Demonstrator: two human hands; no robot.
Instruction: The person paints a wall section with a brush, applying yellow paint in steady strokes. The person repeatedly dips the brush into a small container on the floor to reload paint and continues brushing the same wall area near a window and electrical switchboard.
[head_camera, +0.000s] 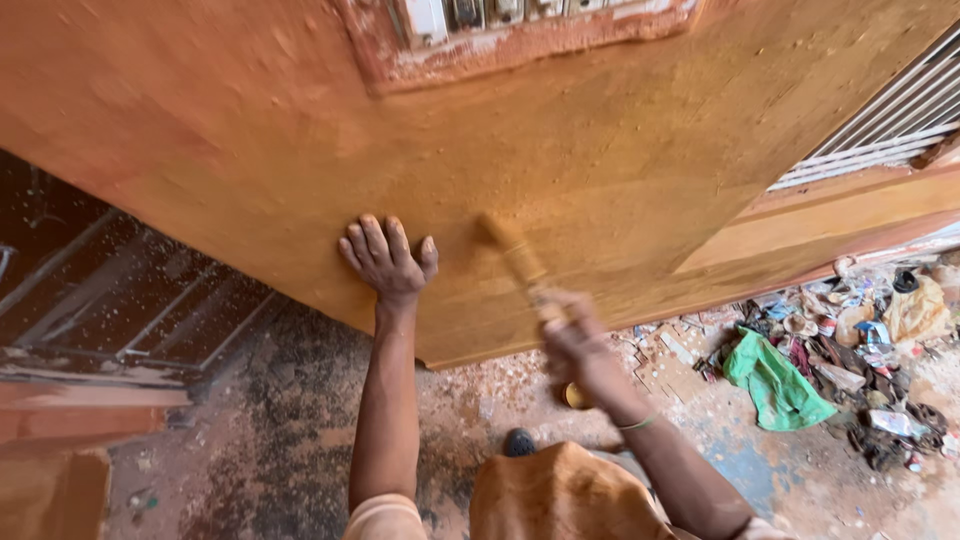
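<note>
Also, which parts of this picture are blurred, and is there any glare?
Head view: the right hand and the brush are smeared by motion; the left hand, flat on the orange board, is sharp; light is soft, no glare.

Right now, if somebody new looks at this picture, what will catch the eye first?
First, the big orange-brown panel filling the upper frame, with the left hand pressed flat on it. Just right of that, the right hand holds a brush, blurred, against the panel. At lower right, a litter pile with a green cloth lies on the dusty floor.
</note>
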